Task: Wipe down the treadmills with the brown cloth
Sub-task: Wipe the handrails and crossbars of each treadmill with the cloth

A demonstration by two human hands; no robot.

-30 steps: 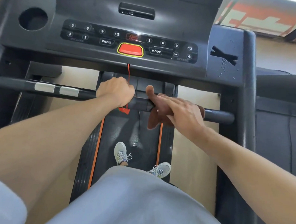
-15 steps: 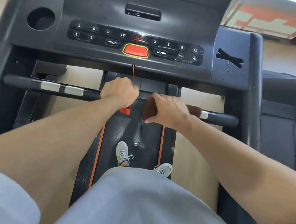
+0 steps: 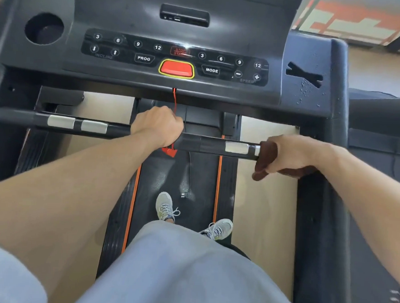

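Observation:
I stand on a black treadmill, its console (image 3: 176, 55) ahead of me and its handlebar (image 3: 206, 144) crossing in front. My left hand (image 3: 158, 126) grips the bar near its middle, beside a red safety cord (image 3: 174, 103). My right hand (image 3: 291, 153) grips the brown cloth (image 3: 266, 157), which is wrapped round the bar's right end, just past a silver sensor plate (image 3: 237, 147). Most of the cloth is hidden under my fingers.
The belt (image 3: 177, 173) with orange side stripes runs below, my two grey shoes (image 3: 166, 206) on it. A cup holder (image 3: 44, 28) sits at the console's left, and water drops dot the right side (image 3: 306, 89). Another treadmill (image 3: 380, 142) stands at the right.
My right hand closed round the cloth on the bar, then slid it rightward from the middle to the bar's right end, uncovering the silver plate. My left hand kept its grip.

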